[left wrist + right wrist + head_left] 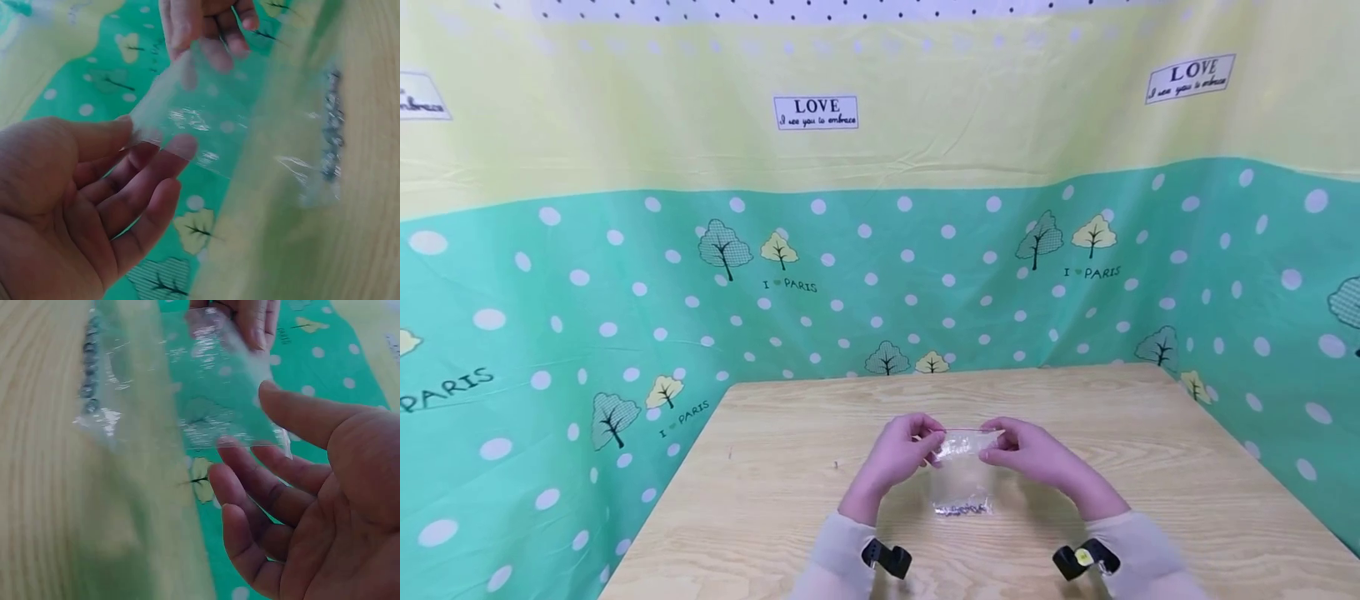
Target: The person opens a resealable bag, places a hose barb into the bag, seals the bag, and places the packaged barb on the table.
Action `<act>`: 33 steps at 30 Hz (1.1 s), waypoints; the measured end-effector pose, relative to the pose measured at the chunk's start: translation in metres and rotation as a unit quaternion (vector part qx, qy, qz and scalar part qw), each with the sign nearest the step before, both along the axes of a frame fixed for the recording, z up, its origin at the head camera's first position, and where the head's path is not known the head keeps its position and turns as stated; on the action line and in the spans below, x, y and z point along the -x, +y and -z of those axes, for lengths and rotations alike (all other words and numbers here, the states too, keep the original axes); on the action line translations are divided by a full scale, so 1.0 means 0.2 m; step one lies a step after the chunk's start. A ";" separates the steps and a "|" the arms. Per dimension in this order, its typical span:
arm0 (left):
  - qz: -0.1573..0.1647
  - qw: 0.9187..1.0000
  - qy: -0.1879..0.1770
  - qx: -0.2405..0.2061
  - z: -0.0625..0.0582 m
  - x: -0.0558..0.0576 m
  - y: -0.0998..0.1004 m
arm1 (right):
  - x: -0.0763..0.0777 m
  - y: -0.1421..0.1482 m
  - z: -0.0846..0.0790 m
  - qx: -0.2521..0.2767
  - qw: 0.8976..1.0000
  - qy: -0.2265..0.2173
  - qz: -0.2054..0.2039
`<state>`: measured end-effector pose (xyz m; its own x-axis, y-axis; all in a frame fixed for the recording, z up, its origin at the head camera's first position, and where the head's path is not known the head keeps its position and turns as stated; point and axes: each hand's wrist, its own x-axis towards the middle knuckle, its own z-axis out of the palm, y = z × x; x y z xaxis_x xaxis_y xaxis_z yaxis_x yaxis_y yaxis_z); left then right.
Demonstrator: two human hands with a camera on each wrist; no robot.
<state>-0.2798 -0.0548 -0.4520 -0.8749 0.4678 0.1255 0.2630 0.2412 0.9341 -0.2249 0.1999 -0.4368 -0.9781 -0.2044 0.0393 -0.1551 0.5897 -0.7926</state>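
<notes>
A clear plastic bag (961,483) is held upright by its top corners between both hands, in front of me over the table. Several small dark metallic pieces (90,365), some of them ring-like, lie in a row along its bottom. My left hand (901,451) pinches the left top corner between thumb and fingers, and in the left wrist view the other fingers of that hand (87,206) lie behind the film. At the opposite corner, my right hand (1028,452) pinches the bag with thumb and forefinger. In the right wrist view, the right hand's (325,469) remaining fingers are loosely bent.
The wooden table (805,533) extends under both arms. Two tiny objects lie on it to the left: a dark speck (836,464) and a thin reddish one (730,454). A patterned green and yellow curtain (925,292) stands behind the table and along its sides.
</notes>
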 end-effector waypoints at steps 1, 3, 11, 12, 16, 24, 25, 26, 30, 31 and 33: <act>-0.008 1.000 -0.003 0.001 0.02 0.01 0.00 | 0.01 -0.01 0.02 0.001 1.000 0.000 0.002; -0.020 1.000 -0.002 0.000 0.04 0.02 0.01 | 0.01 -0.01 0.04 0.005 1.000 0.002 0.010; -0.050 0.998 -0.011 -0.031 0.07 0.05 0.01 | 0.03 -0.04 0.08 0.017 0.999 0.010 0.037; -0.052 0.998 -0.015 -0.032 0.08 0.05 0.00 | 0.03 -0.04 0.08 0.018 0.999 0.009 0.039; -0.062 0.997 -0.023 -0.027 0.10 0.06 -0.01 | 0.04 -0.04 0.10 0.023 0.999 0.005 0.044; -0.062 0.997 -0.040 0.020 0.15 0.06 -0.03 | 0.02 -0.05 0.12 -0.010 0.999 -0.030 0.034; -0.060 0.997 -0.042 0.025 0.15 0.06 -0.04 | 0.02 -0.05 0.13 -0.016 0.999 -0.032 0.030; -0.058 0.997 -0.044 0.033 0.15 0.06 -0.04 | 0.02 -0.05 0.13 -0.020 0.999 -0.031 0.023; -0.047 0.996 -0.054 0.055 0.16 0.06 -0.06 | 0.02 -0.05 0.15 -0.031 0.999 -0.022 0.002; -0.044 0.996 -0.056 0.059 0.16 0.05 -0.06 | 0.02 -0.05 0.16 -0.030 0.999 -0.023 0.001; -0.039 0.996 -0.059 0.060 0.15 0.05 -0.06 | 0.02 -0.05 0.16 -0.029 0.999 -0.021 -0.002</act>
<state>-0.2897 -0.0673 -0.4826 -0.9148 0.4026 -0.0330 0.1293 0.3691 0.9204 -0.2283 0.1896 -0.4696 -0.9779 -0.2087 -0.0148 -0.1240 0.6351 -0.7624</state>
